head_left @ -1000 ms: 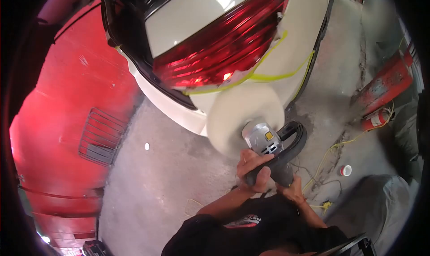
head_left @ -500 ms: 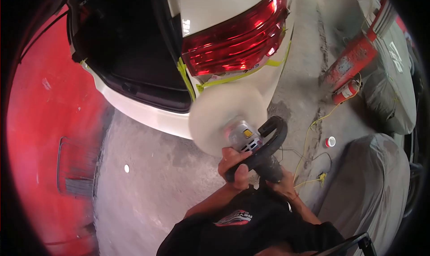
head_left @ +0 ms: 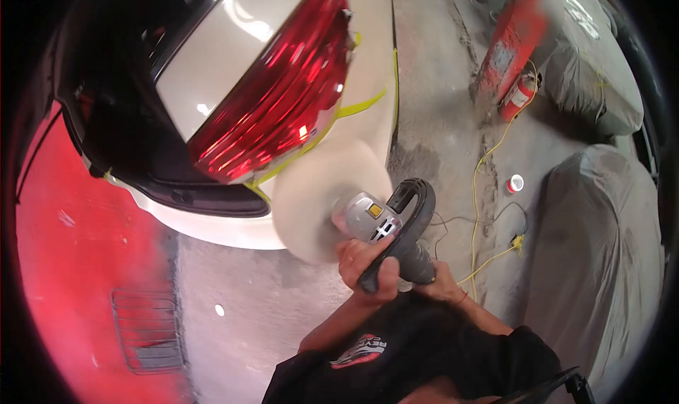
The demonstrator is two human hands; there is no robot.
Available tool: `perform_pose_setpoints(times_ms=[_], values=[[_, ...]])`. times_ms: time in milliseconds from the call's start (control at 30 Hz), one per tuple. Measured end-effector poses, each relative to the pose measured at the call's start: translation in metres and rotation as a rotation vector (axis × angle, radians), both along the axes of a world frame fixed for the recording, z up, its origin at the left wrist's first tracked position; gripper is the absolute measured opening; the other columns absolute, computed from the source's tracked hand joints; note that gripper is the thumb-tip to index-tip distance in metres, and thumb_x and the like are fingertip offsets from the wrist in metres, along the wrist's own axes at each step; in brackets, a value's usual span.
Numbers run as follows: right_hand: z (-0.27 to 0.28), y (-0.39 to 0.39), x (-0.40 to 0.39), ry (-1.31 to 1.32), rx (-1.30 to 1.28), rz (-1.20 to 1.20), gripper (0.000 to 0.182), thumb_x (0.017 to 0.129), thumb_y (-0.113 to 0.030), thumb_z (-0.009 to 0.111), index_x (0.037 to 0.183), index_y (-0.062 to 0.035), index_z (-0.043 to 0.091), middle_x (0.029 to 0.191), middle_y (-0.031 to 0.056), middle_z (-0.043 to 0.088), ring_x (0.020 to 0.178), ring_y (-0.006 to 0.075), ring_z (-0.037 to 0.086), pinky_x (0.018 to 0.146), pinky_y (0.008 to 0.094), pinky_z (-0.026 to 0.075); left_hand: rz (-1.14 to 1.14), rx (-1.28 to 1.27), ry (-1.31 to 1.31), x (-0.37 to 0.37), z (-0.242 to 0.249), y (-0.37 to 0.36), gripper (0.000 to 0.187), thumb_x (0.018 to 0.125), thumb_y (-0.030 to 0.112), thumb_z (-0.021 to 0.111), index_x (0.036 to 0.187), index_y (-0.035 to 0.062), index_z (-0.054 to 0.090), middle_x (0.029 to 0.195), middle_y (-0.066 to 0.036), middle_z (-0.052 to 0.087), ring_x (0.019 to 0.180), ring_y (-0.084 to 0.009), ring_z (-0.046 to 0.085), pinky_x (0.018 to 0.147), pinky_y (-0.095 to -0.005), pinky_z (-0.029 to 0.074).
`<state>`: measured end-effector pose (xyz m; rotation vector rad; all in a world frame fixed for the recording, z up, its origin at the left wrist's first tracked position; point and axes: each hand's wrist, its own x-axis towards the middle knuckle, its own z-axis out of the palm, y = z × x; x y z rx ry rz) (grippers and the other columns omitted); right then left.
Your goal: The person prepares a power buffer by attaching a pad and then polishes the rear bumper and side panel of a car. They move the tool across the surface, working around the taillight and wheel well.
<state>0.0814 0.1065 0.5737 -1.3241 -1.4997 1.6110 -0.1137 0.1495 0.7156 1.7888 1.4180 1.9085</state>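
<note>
My left hand [head_left: 362,266] is closed around the black loop handle of a rotary polisher [head_left: 361,217] with a silver head. My right hand [head_left: 443,284] grips the black rear body of the polisher, its fingers partly hidden. The pale round polishing pad [head_left: 311,195] is blurred by spinning and lies over the corner of a white car bumper [head_left: 205,229]. Just above the pad is a red tail light [head_left: 283,86], with yellow-green masking tape [head_left: 364,106] along its lower edge. The pad hides part of the bumper.
Left of the tail light gapes the car's dark rear opening [head_left: 120,132]. On the right are a grey covered vehicle [head_left: 601,241], a red post [head_left: 506,47], a fire extinguisher [head_left: 518,96] and a small red-and-white container [head_left: 515,183]. A yellow cord [head_left: 475,213] runs across the floor.
The view has turned, so the tail light sits farther left and appears tilted. Both hands keep hold of the polisher, and its blurred pad stays by the bumper corner.
</note>
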Motion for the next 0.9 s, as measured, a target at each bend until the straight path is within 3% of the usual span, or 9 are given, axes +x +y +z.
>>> perform_pose_setpoints(times_ms=[67,200,300,433,667,900], values=[[0.004,0.007,0.003,0.046,-0.125,0.068,0.056,0.066,-0.014,0.082,0.117,0.0006,0.065,0.107,0.0125,0.073,0.100,0.0184,0.067,0.090,0.0344,0.052,0.001,-0.043,0.123,0.012,0.015,0.011,0.031,0.076,0.022,0.068,0.098,0.0014,0.077,0.071,-0.002,0.061,0.063,-0.0195,0.053,0.076,-0.0344,0.041],[-0.001,0.021,0.002,0.220,-0.137,0.007,0.055,0.065,-0.013,0.082,0.116,0.0014,0.065,0.106,0.0113,0.073,0.098,0.0178,0.066,0.090,0.0332,0.052,0.066,-0.031,0.316,0.035,0.019,0.030,0.031,0.076,0.026,0.072,0.097,0.0038,0.077,0.068,0.001,0.058,0.061,-0.0163,0.052,0.072,-0.0322,0.038],[-0.015,0.035,0.012,0.236,-0.149,0.138,0.051,0.066,-0.011,0.082,0.113,0.0017,0.066,0.105,0.0107,0.073,0.098,0.0174,0.066,0.091,0.0324,0.051,0.109,-0.011,0.402,0.050,0.020,0.032,0.030,0.076,0.026,0.073,0.098,0.0055,0.078,0.067,0.002,0.058,0.058,-0.0155,0.050,0.071,-0.0312,0.037],[-0.031,0.036,0.011,0.322,-0.173,0.153,0.041,0.067,-0.009,0.081,0.105,0.0016,0.067,0.096,0.0082,0.072,0.091,0.0168,0.066,0.083,0.0324,0.052,0.049,-0.120,0.514,0.057,0.013,0.044,0.029,0.076,0.020,0.074,0.100,0.0040,0.076,0.067,0.000,0.058,0.060,-0.0185,0.053,0.073,-0.0337,0.038],[-0.039,0.039,0.008,0.397,-0.385,-0.007,0.022,0.068,-0.007,0.079,0.086,-0.0023,0.067,0.074,0.0035,0.067,0.063,0.0136,0.063,0.058,0.0305,0.049,-0.056,-0.174,0.434,0.080,-0.005,0.105,0.022,0.074,0.014,0.076,0.095,0.0068,0.077,0.069,-0.001,0.065,0.059,-0.0170,0.057,0.071,-0.0329,0.036],[-0.055,0.051,0.014,0.382,-0.440,-0.018,0.016,0.069,-0.004,0.077,0.080,-0.0015,0.066,0.069,0.0029,0.066,0.061,0.0144,0.064,0.058,0.0305,0.050,-0.058,-0.311,0.414,0.100,-0.052,0.152,0.018,0.082,0.025,0.076,0.090,0.0088,0.078,0.080,-0.008,0.075,0.069,-0.0221,0.070,0.076,-0.0339,0.042]])
